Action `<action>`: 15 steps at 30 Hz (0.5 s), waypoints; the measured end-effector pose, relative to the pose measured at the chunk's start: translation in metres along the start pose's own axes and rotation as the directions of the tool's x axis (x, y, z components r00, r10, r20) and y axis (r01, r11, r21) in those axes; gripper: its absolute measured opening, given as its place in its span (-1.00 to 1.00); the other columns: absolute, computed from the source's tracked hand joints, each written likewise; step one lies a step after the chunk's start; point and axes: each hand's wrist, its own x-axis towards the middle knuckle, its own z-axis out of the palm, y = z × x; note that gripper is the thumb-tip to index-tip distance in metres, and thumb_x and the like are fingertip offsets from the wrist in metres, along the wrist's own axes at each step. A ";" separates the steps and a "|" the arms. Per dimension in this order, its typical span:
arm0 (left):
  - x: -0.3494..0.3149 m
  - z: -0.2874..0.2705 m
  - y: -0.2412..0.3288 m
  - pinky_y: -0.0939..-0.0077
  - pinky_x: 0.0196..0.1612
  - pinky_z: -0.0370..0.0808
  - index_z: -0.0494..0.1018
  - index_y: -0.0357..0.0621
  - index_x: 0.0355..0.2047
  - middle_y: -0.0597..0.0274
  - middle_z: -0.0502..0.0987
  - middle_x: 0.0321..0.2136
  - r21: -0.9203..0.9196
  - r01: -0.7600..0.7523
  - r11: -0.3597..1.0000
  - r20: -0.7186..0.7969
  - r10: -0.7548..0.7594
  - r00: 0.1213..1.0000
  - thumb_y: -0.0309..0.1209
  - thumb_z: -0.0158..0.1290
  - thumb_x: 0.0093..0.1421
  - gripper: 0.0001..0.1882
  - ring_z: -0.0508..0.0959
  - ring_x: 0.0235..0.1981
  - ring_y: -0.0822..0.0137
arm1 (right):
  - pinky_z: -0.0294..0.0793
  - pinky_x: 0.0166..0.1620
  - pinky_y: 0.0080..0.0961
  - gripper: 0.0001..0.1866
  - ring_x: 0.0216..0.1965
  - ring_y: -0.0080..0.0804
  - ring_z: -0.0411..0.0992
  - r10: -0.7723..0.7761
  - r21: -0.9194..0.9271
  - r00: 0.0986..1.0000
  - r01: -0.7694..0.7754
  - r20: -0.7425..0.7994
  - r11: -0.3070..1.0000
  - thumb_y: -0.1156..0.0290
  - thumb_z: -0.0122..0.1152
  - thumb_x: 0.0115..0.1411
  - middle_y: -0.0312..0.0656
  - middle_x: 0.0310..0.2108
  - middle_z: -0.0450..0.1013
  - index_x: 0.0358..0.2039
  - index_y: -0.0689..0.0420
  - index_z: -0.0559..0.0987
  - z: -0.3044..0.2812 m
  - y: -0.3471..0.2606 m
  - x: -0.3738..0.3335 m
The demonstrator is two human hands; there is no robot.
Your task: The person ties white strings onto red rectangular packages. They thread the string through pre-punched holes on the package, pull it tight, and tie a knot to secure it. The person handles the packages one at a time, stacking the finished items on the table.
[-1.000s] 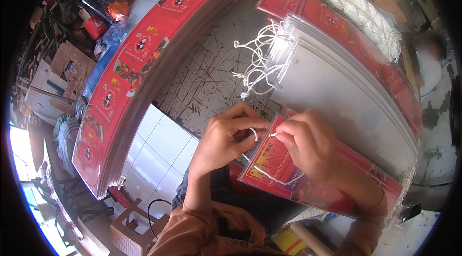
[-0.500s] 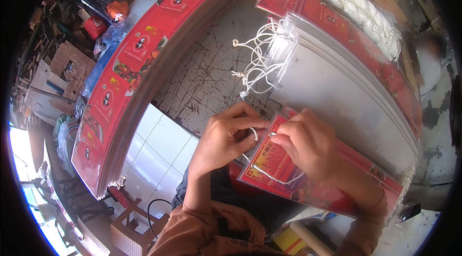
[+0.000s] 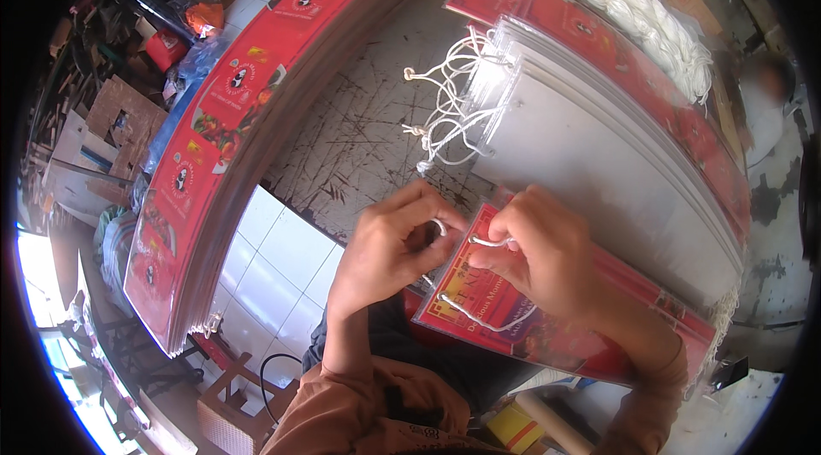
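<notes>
A red printed sign (image 3: 590, 352) in a clear plastic sleeve lies slanted in front of me, its near end over my lap. White cord (image 3: 479, 321) passes through holes near its left edge and droops in a loop across the print. My left hand (image 3: 389, 241), at that edge, is closed in a pinch on a curl of cord. Over the sign's upper corner, my right hand (image 3: 547, 254) pinches a short length of cord emerging from the upper hole. Its fingertips partly hide the cord's end.
Beyond the sign lies a stack of sleeved boards (image 3: 590, 147), grey backs up, with knotted cords (image 3: 453, 104) at their left end. Farther back are red signs (image 3: 581, 23) and a white cord skein (image 3: 650, 32). A tall red sign stack (image 3: 239, 87) stands left on the scratched table (image 3: 359, 104).
My right hand has drawn slightly up and away from the hole, and more cord shows between hole and fingers. My left hand stays by the sign's edge, still holding cord.
</notes>
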 end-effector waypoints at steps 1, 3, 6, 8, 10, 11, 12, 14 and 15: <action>0.000 0.002 0.000 0.72 -0.60 0.17 0.52 -0.25 -0.40 0.33 0.42 -0.42 0.001 0.006 1.000 -0.029 -0.006 1.000 -0.69 0.09 -0.01 -0.85 0.28 -0.63 0.66 | 0.37 -0.50 -0.45 -0.66 -0.53 -0.31 0.35 0.033 0.050 0.999 -0.032 -0.011 0.998 0.25 0.35 0.02 -0.20 -0.56 0.31 -0.46 0.17 0.38 0.000 0.000 -0.002; -0.001 0.008 0.000 0.72 -0.56 0.26 0.47 -0.26 -0.34 0.31 0.43 -0.42 -0.010 0.017 1.000 -0.134 -0.018 0.991 -0.66 0.08 0.02 -0.84 0.35 -0.60 0.63 | 0.36 -0.49 -0.46 -0.68 -0.53 -0.33 0.36 0.128 0.164 0.992 -0.125 -0.008 0.979 0.23 0.29 0.10 -0.19 -0.54 0.33 -0.42 0.18 0.39 -0.003 0.000 -0.005; -0.003 0.012 -0.002 0.74 -0.53 0.30 0.42 -0.29 -0.31 0.33 0.43 -0.40 -0.115 0.066 0.991 -0.341 -0.101 0.934 -0.63 0.04 0.11 -0.88 0.37 -0.55 0.66 | 0.35 -0.47 -0.46 -0.69 -0.53 -0.35 0.36 0.234 0.313 0.972 -0.223 0.003 0.923 0.19 0.15 0.22 -0.17 -0.51 0.34 -0.36 0.21 0.39 -0.005 0.001 -0.008; -0.003 0.013 -0.001 0.78 -0.52 0.25 0.38 -0.30 -0.29 0.37 0.40 -0.43 -0.219 0.022 0.976 -0.463 -0.124 0.878 -0.58 -0.05 0.23 -0.95 0.33 -0.53 0.70 | 0.35 -0.45 -0.46 -0.67 -0.53 -0.36 0.36 0.208 0.359 0.977 -0.178 -0.047 0.916 0.17 0.08 0.26 -0.16 -0.50 0.34 -0.35 0.22 0.40 -0.002 0.005 -0.009; -0.003 0.009 -0.003 0.81 -0.55 0.18 0.38 -0.28 -0.29 0.38 0.38 -0.48 -0.286 -0.014 0.958 -0.544 -0.151 0.825 -0.55 -0.05 0.25 -0.95 0.27 -0.57 0.72 | 0.36 -0.43 -0.46 -0.69 -0.52 -0.34 0.36 0.224 0.361 0.975 -0.206 -0.008 0.909 0.18 0.06 0.27 -0.16 -0.50 0.34 -0.35 0.22 0.40 -0.006 0.002 -0.007; -0.003 0.009 -0.008 0.78 -0.59 0.10 0.37 -0.25 -0.28 0.43 0.32 -0.52 -0.286 -0.054 0.957 -0.601 -0.135 0.787 -0.52 -0.06 0.27 -0.94 0.19 -0.61 0.73 | 0.36 -0.42 -0.45 -0.69 -0.52 -0.33 0.36 0.232 0.361 0.973 -0.220 0.012 0.906 0.18 0.06 0.28 -0.16 -0.50 0.34 -0.35 0.21 0.40 -0.007 0.002 -0.007; -0.003 0.009 -0.014 0.75 -0.64 0.03 0.36 -0.23 -0.28 0.48 0.26 -0.57 -0.283 -0.097 0.954 -0.656 -0.119 0.746 -0.48 -0.07 0.29 -0.92 0.12 -0.66 0.74 | 0.36 -0.41 -0.45 -0.70 -0.51 -0.33 0.36 0.220 0.350 0.976 -0.208 0.007 0.913 0.19 0.06 0.28 -0.17 -0.51 0.33 -0.35 0.21 0.40 -0.008 0.001 -0.007; -0.002 0.007 -0.015 0.71 -0.69 -0.07 0.35 -0.19 -0.28 0.54 0.18 -0.63 -0.338 -0.212 0.917 -0.742 -0.121 0.659 -0.43 -0.09 0.31 -0.91 0.03 -0.72 0.74 | 0.36 -0.40 -0.45 -0.71 -0.51 -0.32 0.36 0.196 0.327 0.981 -0.185 0.000 0.927 0.20 0.06 0.28 -0.17 -0.51 0.33 -0.35 0.21 0.40 -0.007 0.002 -0.006; -0.002 0.006 -0.011 0.70 -0.71 -0.08 0.35 -0.19 -0.28 0.54 0.16 -0.64 -0.392 -0.285 0.875 -0.773 -0.146 0.617 -0.43 -0.10 0.32 -0.90 0.02 -0.73 0.73 | 0.36 -0.40 -0.45 -0.72 -0.51 -0.32 0.35 0.200 0.326 0.980 -0.189 -0.001 0.926 0.21 0.06 0.27 -0.17 -0.51 0.33 -0.36 0.20 0.40 -0.007 0.001 -0.006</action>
